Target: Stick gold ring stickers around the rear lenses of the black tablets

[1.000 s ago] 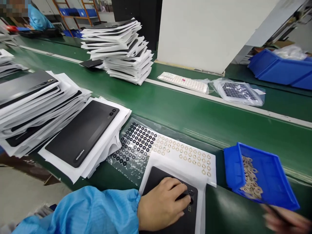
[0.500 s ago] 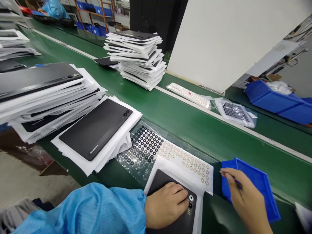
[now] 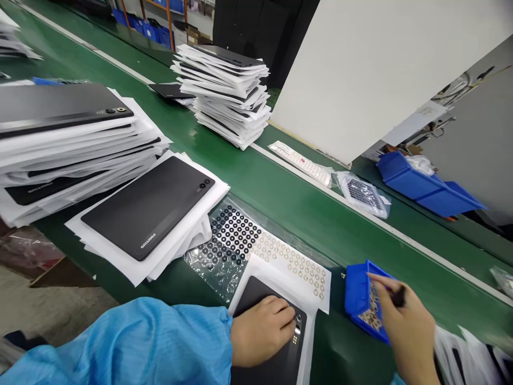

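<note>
My left hand (image 3: 262, 329) lies on a dark tablet back cover (image 3: 256, 291), fingers a little bent and resting beside its camera holes at the right end. The thumb is hidden. White paper (image 3: 242, 278) lies under this cover. My right hand (image 3: 404, 321) is closed, above a blue tray (image 3: 356, 291) of small beige rings (image 3: 372, 313). A slim dark tool (image 3: 399, 295), perhaps tweezers, sticks out of its grip; the tip is not visible. Behind the left hand lies a sheet of beige rings (image 3: 302, 267), with black rings (image 3: 236, 230) on clear film beside it.
Left of my hands, a back cover marked POSITIVO (image 3: 150, 208) tops a low paper-layered pile. Taller stacks (image 3: 80, 139) (image 3: 224, 96) stand beyond. Bagged sheets (image 3: 363, 195) lie along the white line, with blue bins (image 3: 425, 182) behind. More white-wrapped pieces (image 3: 460, 358) lie at right.
The view has swung slightly right. My right hand has turned over the tray, and the tool's tip no longer shows. A small ring now shows on the bench left of the tray. My left hand stays on the cover.
</note>
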{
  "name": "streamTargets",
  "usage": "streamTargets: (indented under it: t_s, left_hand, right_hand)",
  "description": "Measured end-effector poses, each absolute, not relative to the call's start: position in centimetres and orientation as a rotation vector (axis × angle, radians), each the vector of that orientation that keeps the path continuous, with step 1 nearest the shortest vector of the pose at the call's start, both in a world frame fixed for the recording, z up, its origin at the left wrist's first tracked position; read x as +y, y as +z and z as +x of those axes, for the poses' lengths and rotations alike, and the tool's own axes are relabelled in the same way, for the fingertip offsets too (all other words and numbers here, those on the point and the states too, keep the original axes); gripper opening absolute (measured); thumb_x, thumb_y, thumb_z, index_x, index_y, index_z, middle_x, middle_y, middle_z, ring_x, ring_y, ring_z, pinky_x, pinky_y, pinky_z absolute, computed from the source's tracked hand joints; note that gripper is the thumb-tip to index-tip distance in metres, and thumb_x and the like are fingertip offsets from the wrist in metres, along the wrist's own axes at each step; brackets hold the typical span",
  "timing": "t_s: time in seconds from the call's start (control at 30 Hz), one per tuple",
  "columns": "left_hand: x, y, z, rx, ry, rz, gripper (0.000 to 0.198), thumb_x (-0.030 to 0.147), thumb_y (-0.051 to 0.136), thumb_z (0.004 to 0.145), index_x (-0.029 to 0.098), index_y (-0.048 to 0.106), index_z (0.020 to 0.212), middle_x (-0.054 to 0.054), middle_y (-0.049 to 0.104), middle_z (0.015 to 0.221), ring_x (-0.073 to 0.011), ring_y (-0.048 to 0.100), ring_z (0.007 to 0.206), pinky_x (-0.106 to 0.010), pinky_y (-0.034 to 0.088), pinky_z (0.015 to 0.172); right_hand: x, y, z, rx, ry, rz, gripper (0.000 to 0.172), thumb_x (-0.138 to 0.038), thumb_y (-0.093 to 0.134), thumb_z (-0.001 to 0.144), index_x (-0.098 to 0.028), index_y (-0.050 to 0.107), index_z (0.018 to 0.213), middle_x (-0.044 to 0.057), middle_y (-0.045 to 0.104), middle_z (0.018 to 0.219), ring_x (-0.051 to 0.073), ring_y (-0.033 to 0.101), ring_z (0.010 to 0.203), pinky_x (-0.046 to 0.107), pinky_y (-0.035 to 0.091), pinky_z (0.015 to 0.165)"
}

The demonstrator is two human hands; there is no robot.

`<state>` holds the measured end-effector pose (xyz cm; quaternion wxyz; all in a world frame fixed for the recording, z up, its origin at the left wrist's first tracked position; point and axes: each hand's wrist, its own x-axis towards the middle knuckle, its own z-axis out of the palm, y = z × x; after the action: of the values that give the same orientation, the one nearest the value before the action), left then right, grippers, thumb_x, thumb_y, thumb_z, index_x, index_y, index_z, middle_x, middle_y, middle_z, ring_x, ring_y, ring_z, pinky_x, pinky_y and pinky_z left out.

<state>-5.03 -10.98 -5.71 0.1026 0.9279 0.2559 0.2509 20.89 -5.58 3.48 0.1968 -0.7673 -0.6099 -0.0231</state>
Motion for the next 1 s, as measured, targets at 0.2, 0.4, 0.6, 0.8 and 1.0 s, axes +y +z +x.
streamTargets:
  t_s: [0.2, 0.4, 0.6, 0.8, 1.0]
  left_hand:
    - [-10.9, -5.6, -5.1, 0.749, 0.743, 2.762, 0.017, 0.014, 0.046, 0.093, 0.009, 0.057, 0.105, -0.01, 0.057, 0.104, -0.0206, 0.051, 0.098, -0.034, 0.042, 0.086]
    - [-10.8, -5.8, -5.0, 0.749, 0.784, 2.751, 0.016, 0.016, 0.046, 0.095, 0.009, 0.058, 0.103, -0.009, 0.057, 0.1, -0.0197, 0.052, 0.094, -0.033, 0.042, 0.084]
    - [-10.6, -5.4, -5.3, 0.758, 0.756, 2.674, 0.012, 0.015, 0.048, 0.093, 0.011, 0.057, 0.099, -0.008, 0.056, 0.102, -0.0192, 0.052, 0.094, -0.032, 0.042, 0.084]
    - [-6.6, -2.1, -5.1, 0.902, 0.442, 2.624, 0.009, 0.01, 0.055, 0.084, 0.012, 0.057, 0.092, -0.007, 0.058, 0.095, -0.0198, 0.055, 0.086, -0.03, 0.046, 0.076]
    - [-2.3, -2.3, -1.5, 0.912, 0.239, 2.707, 0.008, 0.008, 0.053, 0.087, 0.012, 0.061, 0.088, -0.007, 0.061, 0.087, -0.0196, 0.061, 0.079, -0.027, 0.047, 0.061]
  right_hand:
    - [0.4, 3.7, 19.9, -2.358, -0.059, -2.496, 0.012, -0.005, 0.063, 0.075, -0.013, 0.063, 0.066, 0.008, 0.066, 0.082, 0.019, 0.063, 0.072, 0.03, 0.047, 0.067]
    - [1.0, 1.8, 19.1, -2.547, -0.092, -2.691, 0.017, -0.03, 0.058, 0.09, -0.014, 0.062, 0.09, 0.002, 0.064, 0.088, 0.014, 0.062, 0.076, 0.033, 0.052, 0.071]
    - [0.6, 0.4, 18.6, -2.581, -0.096, -2.699, 0.022, -0.034, 0.057, 0.091, -0.014, 0.061, 0.097, 0.004, 0.063, 0.092, 0.014, 0.061, 0.077, 0.032, 0.052, 0.069]
    - [0.5, 1.6, 17.7, -2.47, -0.119, -2.662, 0.011, -0.019, 0.057, 0.087, -0.013, 0.063, 0.081, 0.005, 0.065, 0.08, 0.015, 0.062, 0.07, 0.028, 0.048, 0.062]
    - [-2.6, 6.1, 22.9, -2.18, -0.214, -2.589, 0.023, -0.029, 0.047, 0.085, -0.019, 0.063, 0.071, 0.011, 0.065, 0.066, 0.026, 0.063, 0.057, 0.031, 0.04, 0.047]
